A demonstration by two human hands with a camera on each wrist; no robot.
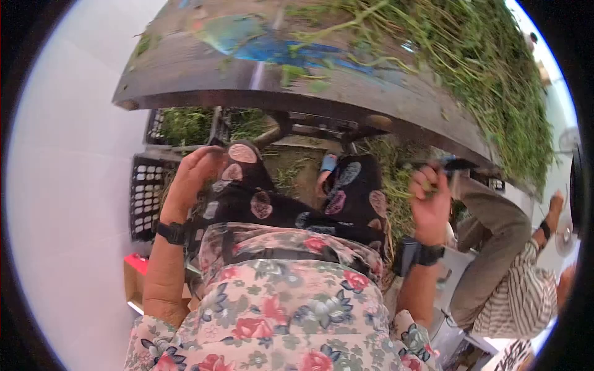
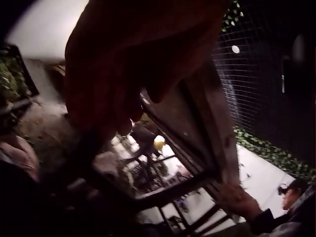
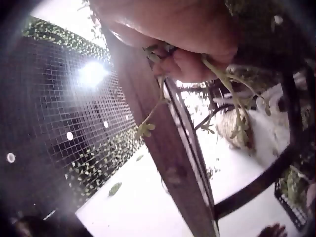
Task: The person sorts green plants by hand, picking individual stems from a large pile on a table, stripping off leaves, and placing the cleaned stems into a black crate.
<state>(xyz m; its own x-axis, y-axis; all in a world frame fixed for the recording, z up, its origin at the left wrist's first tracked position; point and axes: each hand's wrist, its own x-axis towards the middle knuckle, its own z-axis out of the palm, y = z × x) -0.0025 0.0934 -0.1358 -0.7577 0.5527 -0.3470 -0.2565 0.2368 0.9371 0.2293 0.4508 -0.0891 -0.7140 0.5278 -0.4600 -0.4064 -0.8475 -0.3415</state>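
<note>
In the head view the left hand (image 1: 197, 171) hovers above the knee at the left, below the table edge, with relaxed fingers and nothing seen in them. My right hand (image 1: 430, 196) is raised at the right, fingers curled round some green stems (image 1: 427, 187). In the right wrist view the right hand (image 3: 182, 34) grips these stems (image 3: 229, 88), whose leafy ends hang down from the fist. The left wrist view shows the left hand (image 2: 133, 54) dark, its fingers bent slightly downward.
A wooden table (image 1: 204, 77) carries a large heap of greens (image 1: 489, 74) at its right. Black crates (image 1: 148, 191) with greens stand below left. More greens lie on the floor between the legs. Another person (image 1: 516, 278) sits at the right.
</note>
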